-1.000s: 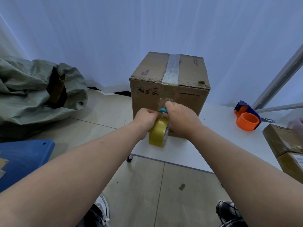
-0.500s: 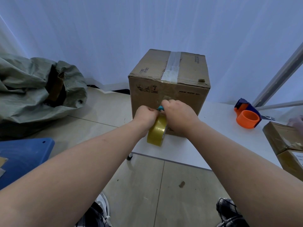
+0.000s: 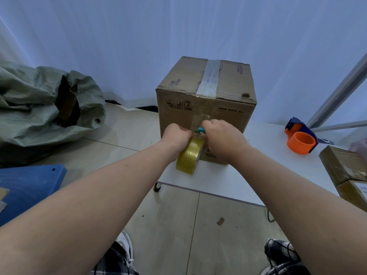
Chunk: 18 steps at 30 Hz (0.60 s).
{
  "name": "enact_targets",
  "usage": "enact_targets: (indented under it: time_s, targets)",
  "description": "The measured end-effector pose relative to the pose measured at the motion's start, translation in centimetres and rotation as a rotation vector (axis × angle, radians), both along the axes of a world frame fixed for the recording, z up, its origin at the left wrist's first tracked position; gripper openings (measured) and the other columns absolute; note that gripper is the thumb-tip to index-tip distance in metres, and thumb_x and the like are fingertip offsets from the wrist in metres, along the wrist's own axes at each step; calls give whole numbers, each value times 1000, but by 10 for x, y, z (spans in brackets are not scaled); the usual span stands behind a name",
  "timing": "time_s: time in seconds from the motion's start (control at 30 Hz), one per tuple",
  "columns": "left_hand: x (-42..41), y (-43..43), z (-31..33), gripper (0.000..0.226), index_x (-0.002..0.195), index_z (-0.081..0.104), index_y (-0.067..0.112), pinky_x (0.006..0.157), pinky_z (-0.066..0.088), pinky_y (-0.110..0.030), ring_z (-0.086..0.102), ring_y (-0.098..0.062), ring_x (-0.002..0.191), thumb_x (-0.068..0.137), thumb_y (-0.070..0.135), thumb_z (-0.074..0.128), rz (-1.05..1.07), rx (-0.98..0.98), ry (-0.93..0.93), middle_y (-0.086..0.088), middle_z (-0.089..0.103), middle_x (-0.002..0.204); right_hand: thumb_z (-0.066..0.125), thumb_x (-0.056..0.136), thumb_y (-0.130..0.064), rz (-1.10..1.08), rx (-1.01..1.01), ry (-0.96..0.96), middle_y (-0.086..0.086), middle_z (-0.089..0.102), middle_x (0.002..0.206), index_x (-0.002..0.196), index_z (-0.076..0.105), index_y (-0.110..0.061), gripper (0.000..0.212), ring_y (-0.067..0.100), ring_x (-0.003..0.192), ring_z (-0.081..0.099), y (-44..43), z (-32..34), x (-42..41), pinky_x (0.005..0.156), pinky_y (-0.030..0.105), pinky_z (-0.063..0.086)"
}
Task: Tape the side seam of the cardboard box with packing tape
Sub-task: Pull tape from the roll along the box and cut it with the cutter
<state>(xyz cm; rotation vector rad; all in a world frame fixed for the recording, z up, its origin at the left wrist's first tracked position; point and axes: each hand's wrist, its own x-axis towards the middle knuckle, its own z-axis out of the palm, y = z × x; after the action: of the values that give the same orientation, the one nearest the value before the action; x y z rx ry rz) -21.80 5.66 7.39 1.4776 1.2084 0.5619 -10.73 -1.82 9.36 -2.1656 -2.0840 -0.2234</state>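
The cardboard box (image 3: pixel 206 108) is sitting on the white bench (image 3: pixel 228 175). The left hand (image 3: pixel 176 135) is curling tight around the yellow tape roll (image 3: pixel 189 156) against the box's front, while the right hand (image 3: pixel 222 138) is squeezing a small teal cutter (image 3: pixel 201 130) beside it.

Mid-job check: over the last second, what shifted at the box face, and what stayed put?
Little changed. Both hands edged slightly up the near face of the cardboard box. The left hand keeps the yellow tape roll; the right hand keeps the small teal cutter at the tape above the roll. Nothing was let go. The box, the orange dispenser and the table stayed put.
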Motion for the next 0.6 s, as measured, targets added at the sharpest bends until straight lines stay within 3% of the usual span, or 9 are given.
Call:
enact_targets:
  time_s: [0.17,0.6]
  targets:
    - [1,-2,-1,25,111,61,3,61,41,-28,54,-19,78,93,18,54,-12,-21,24,-13,61,100,55,91,-12,29,6,-3,10,60,107,107,50,-9,18,24,94,55,5,-2,-9,66,28,42]
    - [1,-4,1,24,108,62,2,54,40,-26,54,-16,70,91,18,57,31,-46,-4,-11,61,94,57,86,-6,-16,-8,-34,11,58,110,112,49,-8,27,25,98,55,0,2,-12,65,28,41]
